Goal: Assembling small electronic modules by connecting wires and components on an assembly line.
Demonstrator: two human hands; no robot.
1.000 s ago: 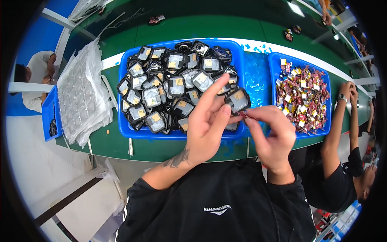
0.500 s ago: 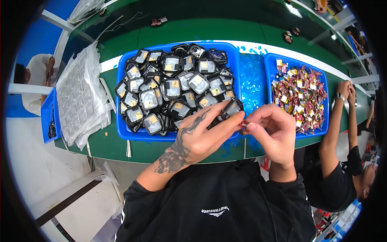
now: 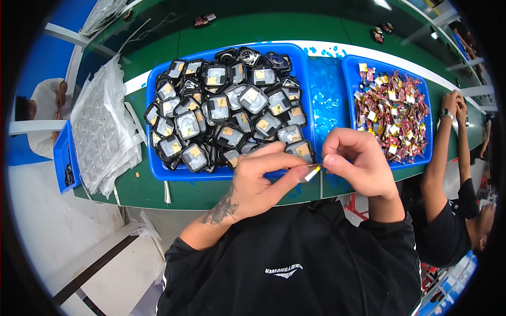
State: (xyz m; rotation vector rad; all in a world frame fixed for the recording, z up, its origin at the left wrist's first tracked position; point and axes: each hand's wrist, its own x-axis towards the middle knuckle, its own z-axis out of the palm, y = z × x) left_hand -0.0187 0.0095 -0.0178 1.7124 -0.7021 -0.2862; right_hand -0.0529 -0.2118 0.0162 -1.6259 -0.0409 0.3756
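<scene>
Between my left thumb and index finger is a small part with a white face and a yellow band [image 3: 313, 174], like the pieces in the right-hand bin. My left hand [image 3: 263, 176] is closed on it, in front of the large blue bin's near edge. My right hand [image 3: 361, 163] pinches at the part's dark upper end, its fingertips touching there. A black square watch-like case [image 3: 302, 149] with a beige label lies just beyond my left fingers, at the bin's near right corner. My fingers partly cover the small part.
The large blue bin [image 3: 149, 129] holds heaped watch-like cases. A smaller blue bin [image 3: 429, 131] holds many red, yellow and white pieces. Blue scraps [image 3: 329, 105] lie between them on the green table [image 3: 253, 32]. Clear plastic trays [image 3: 103, 126] lie left; a co-worker's arms [image 3: 437, 152] are at right.
The dark case has left my left hand and now lies at the bin's corner. The small part has come into plain view between my hands. My right hand has shifted slightly up.
</scene>
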